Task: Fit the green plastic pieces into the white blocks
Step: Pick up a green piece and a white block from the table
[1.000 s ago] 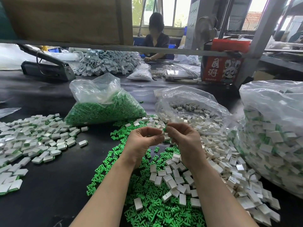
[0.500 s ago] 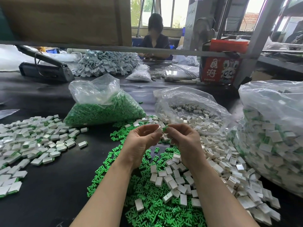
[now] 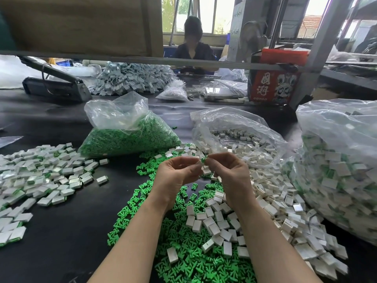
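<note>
Left hand [image 3: 177, 176] and right hand [image 3: 230, 176] pinching green piece [image 3: 203, 159], above green pieces [image 3: 183, 237], white blocks [image 3: 212, 223]

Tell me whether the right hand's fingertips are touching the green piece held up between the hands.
Touching. The head view shows the right hand pinching the green piece at its fingertips, with no gap visible.

The bag of plastic pieces [image 3: 130, 137] lies on the tabletop [image 3: 61, 231]. To its right sits the open bag of blocks [image 3: 236, 137], and farther right the big bag of fitted blocks [image 3: 336, 170]. Left of the bag of plastic pieces spreads a heap of finished blocks [image 3: 40, 172]. In front of it lie loose plastic pieces [image 3: 183, 252] with loose blocks [image 3: 220, 223] on and beside them. Behind it lie a lever tool [image 3: 55, 86] and a far pile of parts [image 3: 132, 78].
</note>
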`<state>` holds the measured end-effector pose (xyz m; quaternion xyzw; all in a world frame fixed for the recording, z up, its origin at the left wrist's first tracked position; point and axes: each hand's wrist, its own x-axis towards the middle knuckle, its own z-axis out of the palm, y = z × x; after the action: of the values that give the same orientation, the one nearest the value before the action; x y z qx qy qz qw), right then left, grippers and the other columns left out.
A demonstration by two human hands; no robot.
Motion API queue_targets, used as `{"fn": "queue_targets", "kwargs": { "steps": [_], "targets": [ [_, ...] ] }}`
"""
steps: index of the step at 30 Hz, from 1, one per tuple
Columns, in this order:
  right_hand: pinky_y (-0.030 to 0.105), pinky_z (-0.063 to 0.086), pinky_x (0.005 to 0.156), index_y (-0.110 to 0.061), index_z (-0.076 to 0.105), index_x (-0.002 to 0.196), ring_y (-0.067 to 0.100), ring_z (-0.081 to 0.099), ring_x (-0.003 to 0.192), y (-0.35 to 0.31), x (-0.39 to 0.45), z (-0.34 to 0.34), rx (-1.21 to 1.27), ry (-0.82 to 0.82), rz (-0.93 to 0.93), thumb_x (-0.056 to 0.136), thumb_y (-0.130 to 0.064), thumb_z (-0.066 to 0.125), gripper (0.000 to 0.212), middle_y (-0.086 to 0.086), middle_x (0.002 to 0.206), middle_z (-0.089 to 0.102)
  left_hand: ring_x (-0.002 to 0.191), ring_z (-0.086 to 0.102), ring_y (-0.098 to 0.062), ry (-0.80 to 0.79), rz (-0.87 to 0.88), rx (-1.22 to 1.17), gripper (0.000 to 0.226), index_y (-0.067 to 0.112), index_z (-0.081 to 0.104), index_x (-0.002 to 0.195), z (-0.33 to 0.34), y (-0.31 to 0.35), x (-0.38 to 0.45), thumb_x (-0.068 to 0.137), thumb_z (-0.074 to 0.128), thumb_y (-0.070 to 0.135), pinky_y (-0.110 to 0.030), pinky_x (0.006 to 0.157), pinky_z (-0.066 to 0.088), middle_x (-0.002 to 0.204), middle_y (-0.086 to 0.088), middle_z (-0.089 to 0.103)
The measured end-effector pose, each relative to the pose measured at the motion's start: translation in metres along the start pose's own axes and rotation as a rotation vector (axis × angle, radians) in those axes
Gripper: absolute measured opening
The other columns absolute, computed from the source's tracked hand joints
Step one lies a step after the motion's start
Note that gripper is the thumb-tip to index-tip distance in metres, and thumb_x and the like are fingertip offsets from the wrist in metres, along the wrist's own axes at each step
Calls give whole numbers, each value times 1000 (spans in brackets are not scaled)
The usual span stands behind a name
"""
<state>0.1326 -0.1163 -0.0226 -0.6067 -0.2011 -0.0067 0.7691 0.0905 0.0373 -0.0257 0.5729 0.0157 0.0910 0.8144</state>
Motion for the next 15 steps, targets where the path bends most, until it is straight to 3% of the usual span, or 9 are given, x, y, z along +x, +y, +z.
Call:
{"fn": "queue_targets", "kwargs": {
  "steps": [8,15],
  "targets": [
    [31,58,75,-3,70,88,25,70,80,0,-2,2,-66,-17,-41,81,-2,74,8,15,85,72,76,72,-24,26,65,66,28,14,80,85,-4,-2,2,60,86,23,-27,69,59,85,-14,76],
    [28,57,74,-3,66,100,23,72,84,3,-2,2,-146,-68,-2,88,-5,68,12,13,89,73,73,72,-21,18,135,143,32,15,80,87,-8,-3,3,59,87,29,-23,66,56,84,-13,76]
  ]
}}
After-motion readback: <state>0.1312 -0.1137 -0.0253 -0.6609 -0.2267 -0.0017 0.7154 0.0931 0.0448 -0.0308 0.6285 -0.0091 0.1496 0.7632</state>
